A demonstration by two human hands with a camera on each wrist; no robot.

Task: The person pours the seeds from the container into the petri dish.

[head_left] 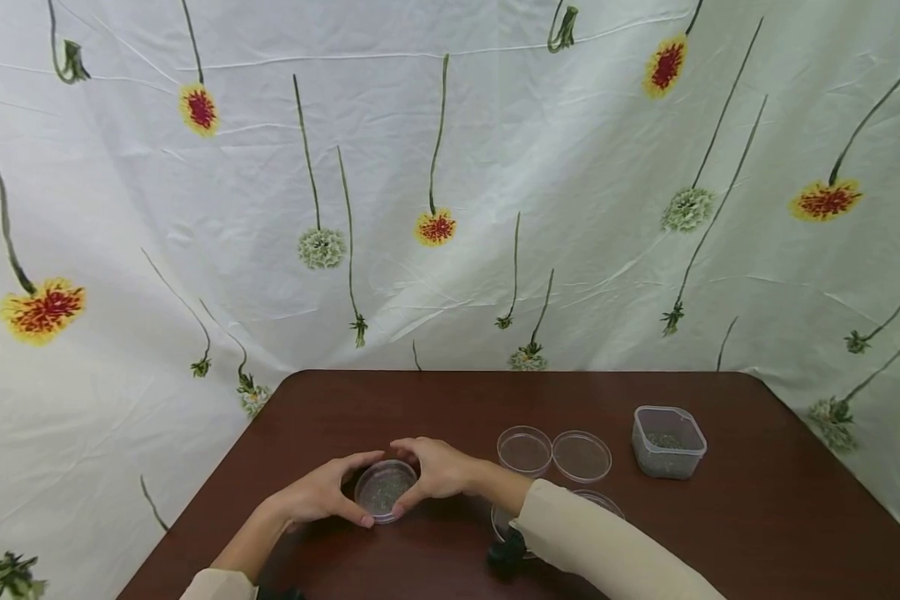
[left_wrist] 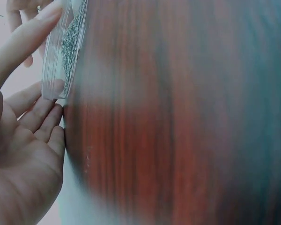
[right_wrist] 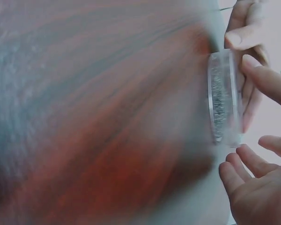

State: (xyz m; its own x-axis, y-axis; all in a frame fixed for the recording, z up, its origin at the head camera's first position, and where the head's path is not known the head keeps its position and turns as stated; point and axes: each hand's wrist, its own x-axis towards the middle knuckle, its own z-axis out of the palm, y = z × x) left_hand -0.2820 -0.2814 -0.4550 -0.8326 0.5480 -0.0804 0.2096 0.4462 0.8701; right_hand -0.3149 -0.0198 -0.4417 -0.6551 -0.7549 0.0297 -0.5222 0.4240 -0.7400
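Observation:
A round clear petri dish with a layer of fine dark grains in it lies flat between both hands, over the left part of the table. My left hand grips its left side, thumb at the near rim and fingers at the far rim. From the right, my right hand holds the same rim with thumb and fingers spread around it. Side-on in the left wrist view, the dish shows its grains against one face. The right wrist view shows the dish between thumb and fingertips.
Clear petri dishes stand right of the hands, one more dish beside them; others are partly hidden under the right sleeve. A square plastic tub with grains sits at the right of the brown table. Behind hangs a flowered cloth.

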